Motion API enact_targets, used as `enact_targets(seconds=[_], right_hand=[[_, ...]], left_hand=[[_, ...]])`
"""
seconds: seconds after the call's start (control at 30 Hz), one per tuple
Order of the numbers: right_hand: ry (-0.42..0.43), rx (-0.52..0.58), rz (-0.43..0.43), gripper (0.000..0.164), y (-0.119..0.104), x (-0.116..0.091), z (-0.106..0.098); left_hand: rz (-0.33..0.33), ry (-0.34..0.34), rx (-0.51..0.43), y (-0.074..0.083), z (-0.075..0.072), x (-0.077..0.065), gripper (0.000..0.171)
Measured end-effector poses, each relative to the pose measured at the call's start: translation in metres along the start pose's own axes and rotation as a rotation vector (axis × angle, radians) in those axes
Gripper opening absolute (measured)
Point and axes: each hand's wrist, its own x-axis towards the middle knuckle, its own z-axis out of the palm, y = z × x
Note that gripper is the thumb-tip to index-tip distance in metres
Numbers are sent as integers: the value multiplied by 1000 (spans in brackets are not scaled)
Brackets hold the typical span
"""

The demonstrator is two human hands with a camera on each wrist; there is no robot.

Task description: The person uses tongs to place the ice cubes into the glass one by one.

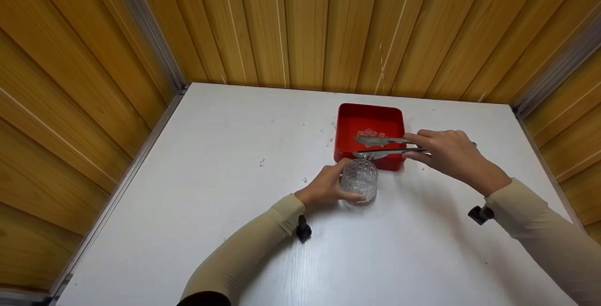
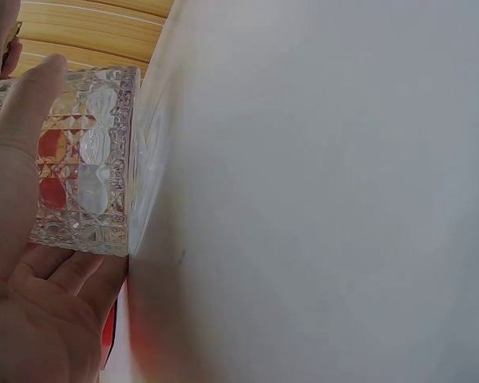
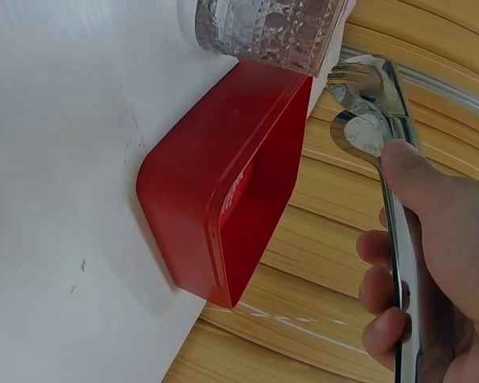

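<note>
White table boxed in by wooden panel walls. From the head: left hand wrapped round a cut glass standing just before a red tray; right hand pinching metal tongs above tray and ice. Left wrist: glass pattern close up, fingers curled against it. Right wrist: tong tips narrowly apart, empty, tray's outer wall.

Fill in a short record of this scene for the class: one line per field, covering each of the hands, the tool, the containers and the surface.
Left hand: grips the cut-glass tumbler, upright on the table
Right hand: holds metal tongs
Tongs: tips apart, over the tray's near edge, nothing seen between them
Red tray: behind the tumbler, a few clear ice cubes inside
Table: white, wooden walls around
</note>
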Motion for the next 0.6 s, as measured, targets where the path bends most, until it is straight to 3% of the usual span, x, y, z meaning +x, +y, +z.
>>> enact_targets(seconds=[0.6], right_hand=[[-89,-3,77,36,24,32,0]], left_hand=[[16,-1,39,1,-1,1,84]])
